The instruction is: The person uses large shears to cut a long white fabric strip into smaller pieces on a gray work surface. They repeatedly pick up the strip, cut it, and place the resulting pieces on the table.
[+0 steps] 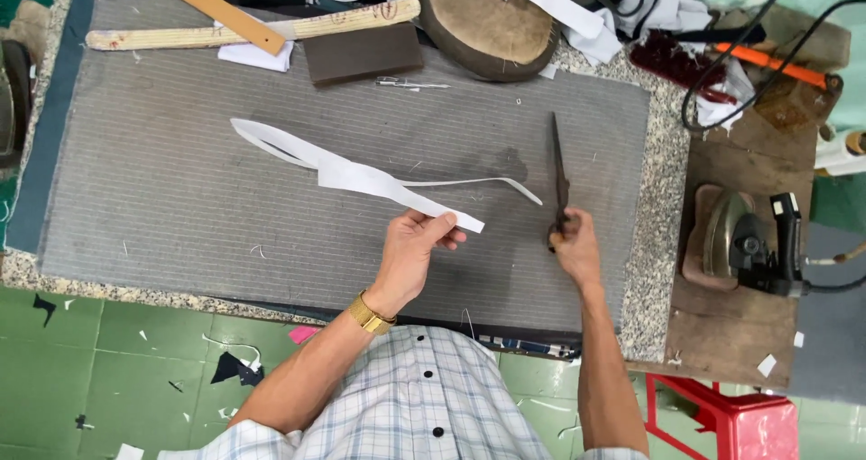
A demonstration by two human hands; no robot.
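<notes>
Nearest me, my left hand point(410, 248) pinches the white fabric strip point(361, 176) just left of the scissors point(558, 176), which my right hand point(575, 248) grips by the handles; I judge that the limp strip could slip askew.

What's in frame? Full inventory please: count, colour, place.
white strip: 1, white, mid mat, near end in left hand
scissors: 1, dark, right of mat, in right hand
mat: 1, grey, covers table
wooden rulers: 2, tan, top left
dark block: 1, brown, top centre
round pad: 1, brown, top centre
iron: 1, dark, right side board
red stool: 1, bottom right
left hand: holds strip
right hand: grips scissors
</notes>
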